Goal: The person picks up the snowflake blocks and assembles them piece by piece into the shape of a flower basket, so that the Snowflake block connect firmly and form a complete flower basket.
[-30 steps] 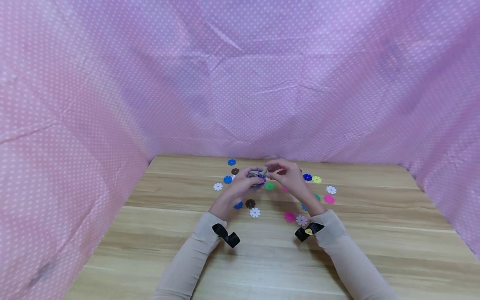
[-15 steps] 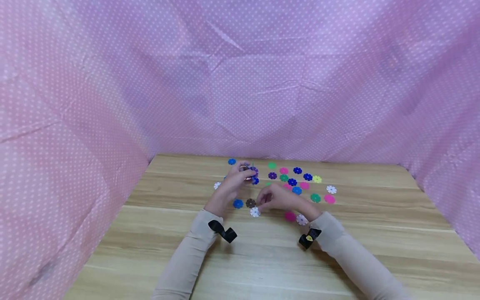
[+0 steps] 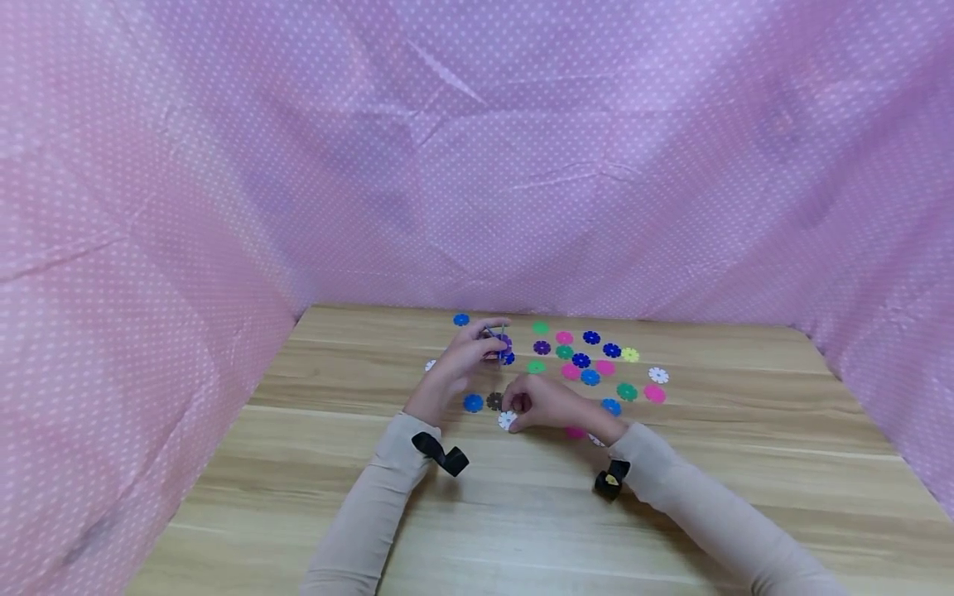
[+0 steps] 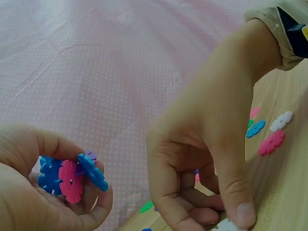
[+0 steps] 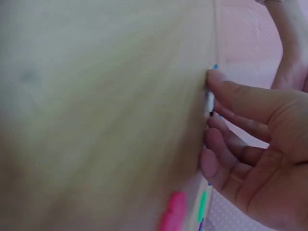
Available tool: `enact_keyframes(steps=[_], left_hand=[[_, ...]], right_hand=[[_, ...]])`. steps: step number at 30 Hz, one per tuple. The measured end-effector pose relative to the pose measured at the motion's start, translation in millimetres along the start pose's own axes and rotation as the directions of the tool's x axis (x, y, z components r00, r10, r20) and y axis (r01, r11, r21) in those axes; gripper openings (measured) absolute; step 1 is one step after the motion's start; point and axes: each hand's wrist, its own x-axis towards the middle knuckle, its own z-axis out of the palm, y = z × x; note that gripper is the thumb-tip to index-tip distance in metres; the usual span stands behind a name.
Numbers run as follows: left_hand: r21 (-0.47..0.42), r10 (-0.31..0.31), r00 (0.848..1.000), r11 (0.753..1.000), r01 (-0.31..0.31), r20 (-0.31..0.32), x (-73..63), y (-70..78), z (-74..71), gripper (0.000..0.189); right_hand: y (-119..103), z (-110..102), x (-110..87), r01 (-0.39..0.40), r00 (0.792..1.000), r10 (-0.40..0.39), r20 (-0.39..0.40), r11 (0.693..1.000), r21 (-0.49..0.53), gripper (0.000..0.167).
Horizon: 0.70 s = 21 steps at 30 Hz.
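Note:
My left hand (image 3: 460, 358) is raised over the far part of the table and holds a cluster of interlocked flower-shaped plastic discs (image 4: 72, 178). Blue, pink and purple discs show between its thumb and curled fingers in the left wrist view; the palm hides part of them. Low at the tabletop, my right hand (image 3: 553, 402) has its thumb and fingertips at the edges of a white flower disc (image 3: 505, 421), pinching it. That disc seems to lie flat and is partly covered by the fingers. Just beyond it are a brown disc (image 3: 494, 401) and a blue disc (image 3: 473, 403).
Several loose discs, among them a green one (image 3: 627, 392), a yellow one (image 3: 629, 354) and a pink one (image 3: 655, 394), lie flat on the wooden table (image 3: 477, 530) to the right. A blue disc (image 3: 461, 319) lies near the back edge. Pink dotted cloth (image 3: 477, 207) surrounds the table.
My right hand has left the cluster and come down toward me to the white disc. The left hand has drawn slightly left and away with the cluster still held.

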Motion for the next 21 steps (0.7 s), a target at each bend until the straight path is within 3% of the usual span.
enact_keyframes(steps=[7,12,17,21], left_hand=[[0.011,-0.044,0.999,0.999,0.044,0.009,3.6,4.9,-2.2,0.048],[0.030,-0.051,0.999,0.998,0.050,0.001,4.6,4.5,-3.0,0.045],[0.042,-0.061,0.998,0.997,0.061,0.006,5.2,2.5,-2.9,0.046],[0.045,-0.080,0.997,0.996,0.079,0.020,5.1,1.1,-2.5,0.043]], right_hand=[[4.1,-19.4,0.6,-0.049,0.988,0.027,0.155,0.988,0.146,0.022],[12.8,-31.1,-0.6,-0.098,0.984,0.064,0.167,0.973,0.207,0.020],[17.9,-43.9,-5.4,-0.120,0.991,0.105,0.083,0.972,0.202,0.015],[21.9,-52.3,-8.5,-0.110,0.991,0.124,-0.049,0.968,0.223,0.013]])
